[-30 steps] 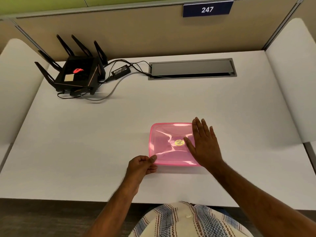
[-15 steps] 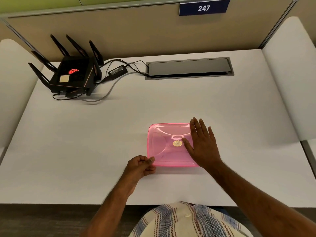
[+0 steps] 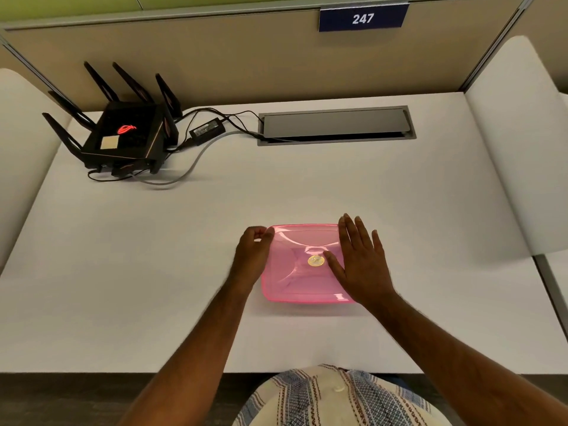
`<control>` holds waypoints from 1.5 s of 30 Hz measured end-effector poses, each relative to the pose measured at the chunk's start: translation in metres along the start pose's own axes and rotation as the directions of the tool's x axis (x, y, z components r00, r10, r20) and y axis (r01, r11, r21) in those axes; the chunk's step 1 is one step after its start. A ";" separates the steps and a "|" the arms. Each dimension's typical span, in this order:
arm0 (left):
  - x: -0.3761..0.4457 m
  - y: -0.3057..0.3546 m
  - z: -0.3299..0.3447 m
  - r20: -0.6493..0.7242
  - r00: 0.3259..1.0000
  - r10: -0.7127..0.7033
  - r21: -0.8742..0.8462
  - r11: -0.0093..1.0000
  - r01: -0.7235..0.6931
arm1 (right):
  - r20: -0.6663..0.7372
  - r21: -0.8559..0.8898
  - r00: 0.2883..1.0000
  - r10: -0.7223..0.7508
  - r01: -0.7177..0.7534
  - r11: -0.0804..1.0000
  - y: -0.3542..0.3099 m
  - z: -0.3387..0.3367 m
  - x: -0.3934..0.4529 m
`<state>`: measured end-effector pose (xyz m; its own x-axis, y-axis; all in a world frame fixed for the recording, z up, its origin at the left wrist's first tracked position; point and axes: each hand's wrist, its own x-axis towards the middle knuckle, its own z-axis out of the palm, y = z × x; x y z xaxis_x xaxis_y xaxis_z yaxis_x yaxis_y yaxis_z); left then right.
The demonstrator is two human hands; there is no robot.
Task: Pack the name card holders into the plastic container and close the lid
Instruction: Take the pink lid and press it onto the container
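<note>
A pink translucent plastic container (image 3: 295, 272) lies on the white desk (image 3: 184, 241) in front of me, its lid on top with a round gold sticker (image 3: 315, 261) near the middle. My right hand (image 3: 359, 259) rests flat, fingers spread, on the right half of the lid. My left hand (image 3: 253, 252) is at the container's far left corner, fingers curled and pinching the lid's edge there. No name card holders are visible; the inside of the container cannot be made out.
A black router (image 3: 123, 136) with several antennas stands at the back left, with a power adapter (image 3: 206, 129) and cables running to a grey cable hatch (image 3: 335, 124) at the back. White partition panels flank both sides. A "247" sign (image 3: 363, 18) hangs on the rear wall.
My left hand has moved from the container's near left corner up to its far left corner. My right hand stays flat on the lid.
</note>
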<state>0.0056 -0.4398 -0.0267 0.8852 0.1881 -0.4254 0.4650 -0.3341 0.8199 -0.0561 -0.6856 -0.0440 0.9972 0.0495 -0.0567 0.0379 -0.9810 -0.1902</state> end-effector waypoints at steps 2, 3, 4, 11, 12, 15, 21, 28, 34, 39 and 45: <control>0.005 0.007 0.013 -0.045 0.998 0.043 0.034 0.999 -0.042 | -0.002 -0.003 1.000 -0.001 0.001 1.000 0.000 0.000 0.000; 0.007 0.010 0.018 -0.071 0.995 0.073 0.083 0.994 -0.067 | -0.002 -0.003 1.000 0.000 0.000 1.000 0.000 0.000 0.000; 0.009 0.012 0.022 -0.101 0.989 0.108 0.143 0.985 -0.093 | 0.000 -0.001 1.000 -0.001 0.001 1.000 0.000 0.000 0.001; 0.013 0.009 0.035 -0.183 0.942 0.280 0.378 0.905 -0.195 | -0.022 0.024 1.000 -0.004 0.004 1.000 0.000 0.001 0.000; 0.013 0.008 0.036 -0.189 0.936 0.297 0.387 0.899 -0.207 | -0.025 0.025 1.000 -0.006 0.007 1.000 0.000 0.002 0.000; 0.017 0.006 0.038 -0.207 0.914 0.348 0.408 0.880 -0.243 | -0.032 0.032 0.999 -0.010 0.011 0.999 0.001 0.003 0.000; 0.029 0.010 0.036 -0.169 0.878 0.448 0.594 0.757 -0.272 | -0.037 0.020 0.999 -0.016 0.017 1.000 0.002 0.005 0.001; 0.034 0.010 0.036 -0.155 0.872 0.465 0.649 0.713 -0.265 | -0.050 0.030 0.998 -0.030 0.032 0.999 0.002 0.005 0.003; 0.039 0.012 0.035 -0.153 0.879 0.451 0.638 0.725 -0.260 | -0.040 0.048 0.998 -0.039 0.041 0.998 0.002 0.004 0.004; 0.043 0.015 0.030 -0.109 0.914 0.390 0.598 0.761 -0.253 | -0.039 0.047 0.998 -0.039 0.041 0.998 0.002 0.004 0.003; 0.055 0.025 0.025 -0.019 0.957 0.289 0.625 0.751 -0.215 | -0.025 0.034 0.999 -0.033 0.034 0.999 0.002 0.003 0.003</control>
<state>0.0659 -0.4613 -0.0395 0.9815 0.1006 -0.1631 0.1667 -0.8681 0.4675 -0.0534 -0.6863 -0.0475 0.9967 0.0770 -0.0262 0.0692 -0.9718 -0.2254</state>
